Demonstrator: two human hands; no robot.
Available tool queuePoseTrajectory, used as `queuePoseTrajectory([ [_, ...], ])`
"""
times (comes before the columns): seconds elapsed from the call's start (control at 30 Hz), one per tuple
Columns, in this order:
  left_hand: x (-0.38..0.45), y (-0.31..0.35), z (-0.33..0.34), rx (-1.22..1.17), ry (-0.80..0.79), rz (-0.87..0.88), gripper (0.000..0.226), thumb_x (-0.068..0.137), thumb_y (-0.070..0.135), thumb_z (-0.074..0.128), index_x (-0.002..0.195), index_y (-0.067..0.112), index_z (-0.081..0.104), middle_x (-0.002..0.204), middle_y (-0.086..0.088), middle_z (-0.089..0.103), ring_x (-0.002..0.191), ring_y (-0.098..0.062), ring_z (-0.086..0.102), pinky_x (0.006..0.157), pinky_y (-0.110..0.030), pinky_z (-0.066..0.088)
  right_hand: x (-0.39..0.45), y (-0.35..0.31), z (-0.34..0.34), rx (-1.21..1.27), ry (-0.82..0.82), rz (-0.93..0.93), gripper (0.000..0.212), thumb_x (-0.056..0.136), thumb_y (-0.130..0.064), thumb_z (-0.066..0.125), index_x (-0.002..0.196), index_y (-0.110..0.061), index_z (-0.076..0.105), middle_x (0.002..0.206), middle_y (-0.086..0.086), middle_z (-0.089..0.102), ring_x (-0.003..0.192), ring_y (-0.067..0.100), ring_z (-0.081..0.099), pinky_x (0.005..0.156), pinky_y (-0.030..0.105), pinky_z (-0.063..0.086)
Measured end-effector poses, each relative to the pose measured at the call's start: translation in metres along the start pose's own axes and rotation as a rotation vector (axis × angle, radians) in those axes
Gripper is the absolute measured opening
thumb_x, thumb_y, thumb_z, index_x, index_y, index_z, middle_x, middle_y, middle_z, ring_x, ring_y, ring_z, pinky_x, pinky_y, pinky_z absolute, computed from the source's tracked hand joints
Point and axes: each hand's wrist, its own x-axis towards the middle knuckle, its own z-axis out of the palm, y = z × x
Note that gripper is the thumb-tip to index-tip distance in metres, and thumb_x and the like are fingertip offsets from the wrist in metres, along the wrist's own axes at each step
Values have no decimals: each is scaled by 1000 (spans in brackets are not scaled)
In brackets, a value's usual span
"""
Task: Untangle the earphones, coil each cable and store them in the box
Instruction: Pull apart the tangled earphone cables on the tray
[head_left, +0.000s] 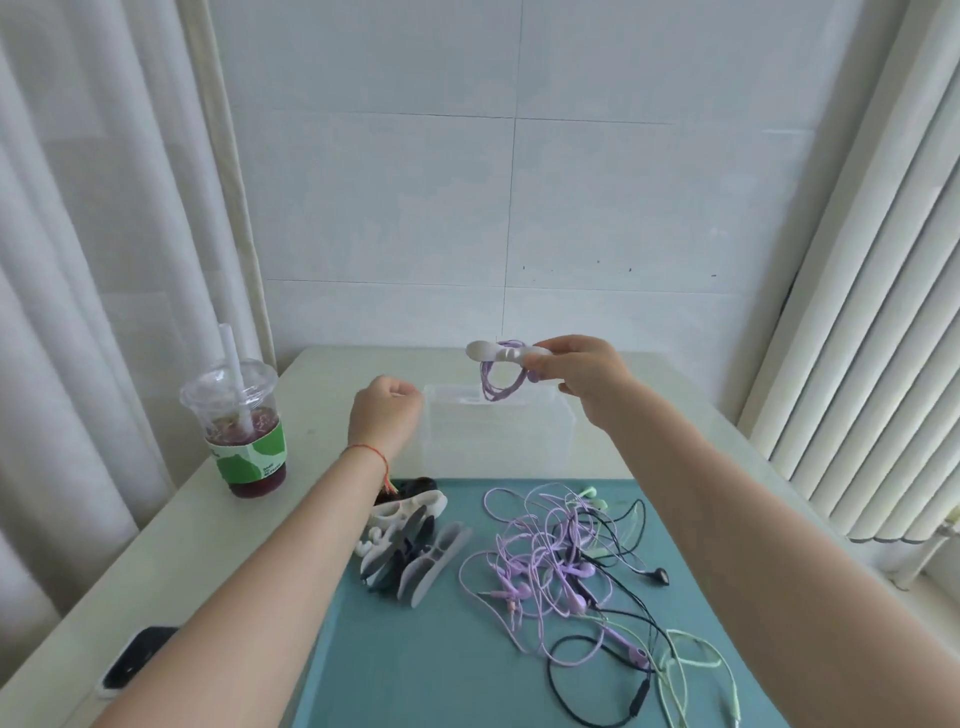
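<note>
My right hand (587, 376) pinches a white cable clip (498, 352) that carries a coiled purple earphone cable (497, 382), hanging just above the clear plastic box (563, 426). At the box's left rim my left hand (387, 415) has its fingers curled; whether it grips the rim I cannot tell. On the teal mat (415, 665) lies a tangle of purple, black and pale green earphones (571, 566). Left of that tangle sits a pile of white, grey and black cable clips (415, 545).
A plastic cup of dark red drink with a straw (244, 431) stands on the pale table (208, 535) at the left. A dark phone (137, 660) lies near the front left edge. Curtains hang on the left, a radiator stands on the right.
</note>
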Motion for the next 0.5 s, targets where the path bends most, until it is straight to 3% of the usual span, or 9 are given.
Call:
queuePoseTrajectory([
  [0.1,27,-15,9,-56,-77,-47,16,87,19,60,103,17,60,102,-7,65,85,-25,63,73,-30,50,39,5,25,-204,-50,102,34,59,-41,84,67,-10,71,68,2,58,66,16,45,61,24,36],
  [0.17,34,-19,14,-151,-150,-88,20,87,14,63,107,11,60,88,-9,63,66,-20,61,61,-29,52,58,9,40,-447,-128,196,31,72,-38,77,58,-13,64,64,2,51,52,15,38,51,21,33],
  [0.23,37,-21,16,-211,-177,-104,20,87,9,64,106,9,63,75,-7,61,55,-18,57,53,-25,52,69,12,51,-660,-238,236,33,87,-30,65,58,-15,62,66,3,49,52,16,36,49,20,32],
  [0.33,36,-26,17,-256,-184,-103,19,84,4,62,102,11,65,69,-6,59,51,-17,54,49,-22,50,78,23,68,-704,-384,296,32,92,-21,61,63,-10,64,70,8,50,60,20,39,53,23,31],
  [0.5,31,-34,20,-248,-165,-81,20,84,6,60,102,15,65,66,-5,59,50,-18,54,54,-25,52,75,28,83,-937,-463,337,34,98,-31,53,71,-12,60,71,3,52,65,18,48,59,23,38],
])
